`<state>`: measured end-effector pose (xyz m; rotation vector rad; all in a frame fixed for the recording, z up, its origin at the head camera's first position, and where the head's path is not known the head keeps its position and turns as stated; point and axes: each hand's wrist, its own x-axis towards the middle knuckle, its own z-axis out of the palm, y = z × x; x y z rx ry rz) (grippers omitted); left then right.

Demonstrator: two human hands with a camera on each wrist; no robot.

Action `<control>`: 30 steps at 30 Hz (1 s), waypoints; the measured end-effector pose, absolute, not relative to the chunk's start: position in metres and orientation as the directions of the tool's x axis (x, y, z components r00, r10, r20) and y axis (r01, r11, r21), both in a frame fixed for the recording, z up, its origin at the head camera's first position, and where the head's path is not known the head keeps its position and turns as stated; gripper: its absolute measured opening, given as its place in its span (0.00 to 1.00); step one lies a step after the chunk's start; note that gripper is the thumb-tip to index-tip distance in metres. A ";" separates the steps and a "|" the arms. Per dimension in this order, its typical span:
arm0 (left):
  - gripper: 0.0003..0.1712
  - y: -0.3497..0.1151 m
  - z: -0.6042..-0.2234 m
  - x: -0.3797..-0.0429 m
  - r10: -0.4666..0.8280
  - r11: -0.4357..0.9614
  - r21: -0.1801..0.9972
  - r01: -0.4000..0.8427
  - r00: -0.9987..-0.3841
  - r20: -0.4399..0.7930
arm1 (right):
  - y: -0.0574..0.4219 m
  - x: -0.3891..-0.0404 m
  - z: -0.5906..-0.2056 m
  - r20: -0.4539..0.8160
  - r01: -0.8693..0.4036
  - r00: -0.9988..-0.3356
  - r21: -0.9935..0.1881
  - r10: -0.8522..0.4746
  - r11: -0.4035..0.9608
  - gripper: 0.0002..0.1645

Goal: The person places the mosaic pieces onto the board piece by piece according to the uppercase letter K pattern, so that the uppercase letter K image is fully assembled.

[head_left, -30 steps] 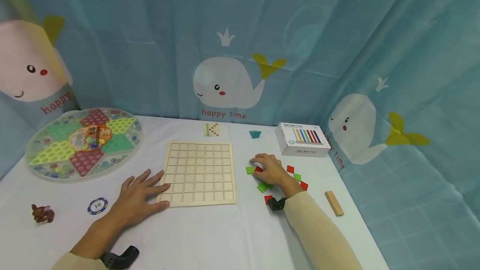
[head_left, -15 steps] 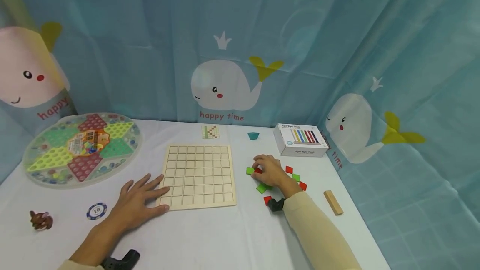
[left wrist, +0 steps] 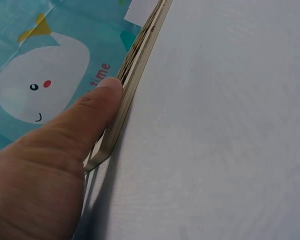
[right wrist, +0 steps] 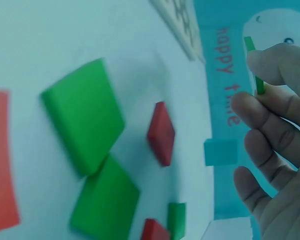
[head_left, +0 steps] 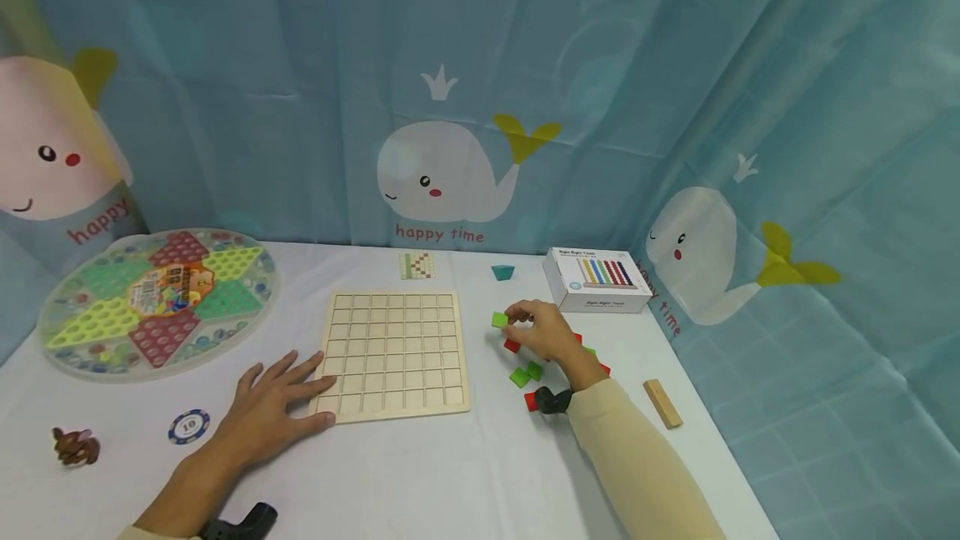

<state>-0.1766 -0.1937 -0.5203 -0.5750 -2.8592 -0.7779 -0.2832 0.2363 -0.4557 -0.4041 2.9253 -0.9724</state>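
Note:
My right hand (head_left: 542, 332) pinches a green square tile (head_left: 499, 320) between thumb and fingertips, above the loose tiles. In the right wrist view the held tile (right wrist: 260, 87) stands edge-on, away from the table. Below lie a red tile (head_left: 512, 346) and two touching green tiles (head_left: 520, 377); several more red and green ones are partly hidden by the right hand and wrist. My left hand (head_left: 266, 417) rests with spread, straight fingers at the left edge of a wooden grid board (head_left: 397, 357). Its thumb (left wrist: 97, 107) touches the board's rim (left wrist: 132, 82) in the left wrist view.
A Chinese checkers board (head_left: 161, 302) lies at the far left. Nearer are a poker chip (head_left: 189, 427) and a brown animal figure (head_left: 76, 447). A pattern card (head_left: 417, 266), a teal piece (head_left: 502, 272) and a white box (head_left: 597, 280) line the back. At right lies a wooden block (head_left: 663, 403).
The right hand has picked up the green tile from beside the red one and raised it slightly. The left hand stays at the grid board; the head view has shifted a little.

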 end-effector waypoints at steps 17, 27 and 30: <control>0.39 -0.192 -0.518 -0.174 0.310 0.801 0.473 0.367 -0.930 0.198 | 0.206 -0.296 -0.427 0.168 -0.335 -0.937 -0.676 -0.306 0.656 0.14; 0.39 -0.193 -0.523 -0.176 0.311 0.800 0.465 0.378 -0.925 0.216 | 0.184 -0.304 -0.424 0.174 -0.297 -0.947 -0.795 -0.269 0.530 0.14; 0.39 -0.193 -0.523 -0.176 0.310 0.801 0.465 0.378 -0.925 0.217 | 0.176 -0.308 -0.426 0.187 -0.306 -0.943 -0.812 -0.276 0.496 0.14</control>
